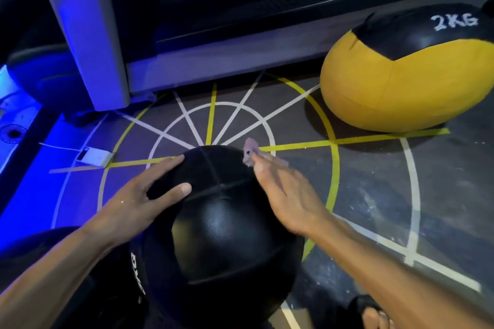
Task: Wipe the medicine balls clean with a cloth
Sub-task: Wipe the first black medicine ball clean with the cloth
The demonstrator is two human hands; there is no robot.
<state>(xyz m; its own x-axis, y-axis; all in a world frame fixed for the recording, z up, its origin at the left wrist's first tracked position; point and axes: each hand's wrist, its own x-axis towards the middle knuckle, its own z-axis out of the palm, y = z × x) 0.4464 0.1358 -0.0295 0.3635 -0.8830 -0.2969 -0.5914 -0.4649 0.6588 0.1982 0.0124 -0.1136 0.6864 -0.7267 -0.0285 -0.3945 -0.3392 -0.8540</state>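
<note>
A grey gym floor [374,195] marked with white and yellow lines is seen from above. A yellow and black medicine ball [406,75] marked 2KG is set at upper right. A black medicine ball [222,222] is steadied in the foreground by the left hand [144,195], fingers spread flat. A small pale cloth [250,153] is pressed against its far right side under the straight fingers of the right hand [288,195].
</note>
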